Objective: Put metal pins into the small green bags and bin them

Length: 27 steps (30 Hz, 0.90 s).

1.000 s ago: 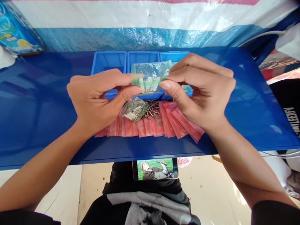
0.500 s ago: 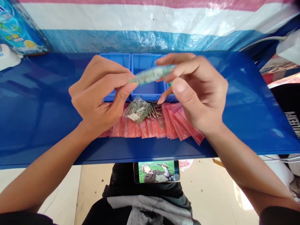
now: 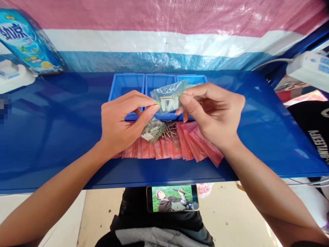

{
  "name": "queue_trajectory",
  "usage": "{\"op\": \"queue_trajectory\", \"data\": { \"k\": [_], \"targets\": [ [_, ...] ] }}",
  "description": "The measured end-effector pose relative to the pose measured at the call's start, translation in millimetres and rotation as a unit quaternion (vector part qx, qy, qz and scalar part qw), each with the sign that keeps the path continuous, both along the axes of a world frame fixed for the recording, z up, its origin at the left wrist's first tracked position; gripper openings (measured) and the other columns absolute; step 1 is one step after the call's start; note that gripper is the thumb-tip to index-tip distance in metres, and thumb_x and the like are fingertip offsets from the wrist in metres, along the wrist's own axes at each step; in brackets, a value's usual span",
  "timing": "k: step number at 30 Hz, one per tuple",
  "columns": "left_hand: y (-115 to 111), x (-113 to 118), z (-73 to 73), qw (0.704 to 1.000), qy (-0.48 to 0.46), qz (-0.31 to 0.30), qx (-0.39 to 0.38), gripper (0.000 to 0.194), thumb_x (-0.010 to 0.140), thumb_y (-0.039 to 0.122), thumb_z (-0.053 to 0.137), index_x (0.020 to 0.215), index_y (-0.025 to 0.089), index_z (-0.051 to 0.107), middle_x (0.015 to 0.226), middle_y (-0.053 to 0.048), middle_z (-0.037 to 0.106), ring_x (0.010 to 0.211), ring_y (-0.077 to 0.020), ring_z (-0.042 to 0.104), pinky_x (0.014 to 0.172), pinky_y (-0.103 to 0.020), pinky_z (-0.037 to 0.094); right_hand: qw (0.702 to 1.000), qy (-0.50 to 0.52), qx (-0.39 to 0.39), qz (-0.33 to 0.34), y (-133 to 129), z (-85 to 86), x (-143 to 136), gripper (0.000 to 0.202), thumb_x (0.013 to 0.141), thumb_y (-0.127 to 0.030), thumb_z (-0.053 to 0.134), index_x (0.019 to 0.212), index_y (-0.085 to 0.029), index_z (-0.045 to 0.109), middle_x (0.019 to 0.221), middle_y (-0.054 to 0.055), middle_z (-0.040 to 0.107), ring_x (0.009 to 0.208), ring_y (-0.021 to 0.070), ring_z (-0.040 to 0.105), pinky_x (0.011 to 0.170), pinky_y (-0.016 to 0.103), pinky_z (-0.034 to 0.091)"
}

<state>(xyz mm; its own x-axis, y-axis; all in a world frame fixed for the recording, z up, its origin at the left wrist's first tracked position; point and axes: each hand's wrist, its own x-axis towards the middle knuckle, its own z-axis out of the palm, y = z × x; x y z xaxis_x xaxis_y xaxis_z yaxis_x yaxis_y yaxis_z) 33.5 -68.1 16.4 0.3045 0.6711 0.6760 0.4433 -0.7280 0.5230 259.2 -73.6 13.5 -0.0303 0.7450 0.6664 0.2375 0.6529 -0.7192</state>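
Observation:
Between my hands hangs a small clear plastic bag (image 3: 168, 97) with white plugs and what look like screws inside. My left hand (image 3: 125, 120) pinches its lower left corner between thumb and forefinger. At its right side, my right hand (image 3: 216, 109) pinches it the same way. Below the held bag, a second clear bag (image 3: 153, 131) of white plugs and screws lies on the table, partly behind my left hand. Loose screws (image 3: 169, 130) are heaped beside it. Under these spreads a row of red-tinted zip bags (image 3: 187, 140).
Three blue bins (image 3: 127, 80) stand in a row behind my hands on the blue table (image 3: 64, 137). A blue detergent pack (image 3: 31, 44) leans at the back left. A phone (image 3: 172, 198) rests on my lap. At right sits a white box (image 3: 308, 70) with a cable.
The clear bag has turned from edge-on to face me, so its contents show. My right thumb and forefinger have closed on its right side. The view has tilted up slightly.

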Motion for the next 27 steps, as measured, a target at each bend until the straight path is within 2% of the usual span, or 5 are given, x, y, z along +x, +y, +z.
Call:
{"op": "queue_trajectory", "data": {
  "k": [5,7,13,20,27],
  "targets": [
    [11,-7,1.1,0.990,0.027,-0.015,0.134,0.017,0.102,0.013,0.065,0.104,0.025,0.077,0.096,0.002,0.080,0.077,-0.0108,0.072,0.065,-0.026,0.058,0.989,0.042,0.032,-0.136,39,-4.5,42,0.016,0.089,-0.037,0.086,0.080,-0.028,0.076,0.069,-0.002,0.071,0.052,0.0141,0.060,0.047,0.032,0.043],
    [16,-12,0.3,0.979,0.063,-0.037,0.189,0.015,0.100,0.012,0.067,0.103,0.022,0.076,0.083,0.002,0.076,0.071,-0.0109,0.069,0.063,-0.025,0.055,0.988,0.019,0.006,-0.154,57,-13.8,63,0.021,0.084,-0.038,0.091,0.098,-0.032,0.076,0.063,-0.004,0.068,0.051,0.0166,0.061,0.047,0.033,0.042],
    [20,-29,-0.7,0.945,0.232,-0.115,0.199,0.014,0.099,0.018,0.065,0.101,0.028,0.075,0.090,0.003,0.079,0.081,-0.0171,0.077,0.059,-0.031,0.056,0.944,-0.254,0.046,-0.208,67,-27.3,80,0.009,0.089,-0.044,0.083,0.090,-0.035,0.082,0.095,0.002,0.080,0.085,0.0245,0.068,0.085,0.045,0.057],
    [13,-29,4.3,0.938,0.282,-0.135,0.146,0.018,0.107,0.030,0.059,0.103,0.032,0.076,0.108,0.006,0.082,0.092,-0.0176,0.079,0.072,-0.033,0.061,0.920,-0.391,-0.023,-0.025,43,-13.9,64,0.029,0.101,-0.056,0.070,0.108,-0.030,0.081,0.126,0.007,0.079,0.131,0.0357,0.069,0.118,0.058,0.052],
    [13,-24,-4.0,0.933,0.287,-0.152,0.154,0.014,0.107,0.022,0.059,0.110,0.027,0.072,0.119,0.002,0.079,0.092,-0.0176,0.078,0.067,-0.031,0.055,0.849,-0.525,-0.044,-0.044,21,1.9,52,0.056,0.113,-0.057,0.042,0.146,-0.017,0.062,0.163,0.015,0.054,0.156,0.0369,0.046,0.126,0.061,0.044]
  ]
}}
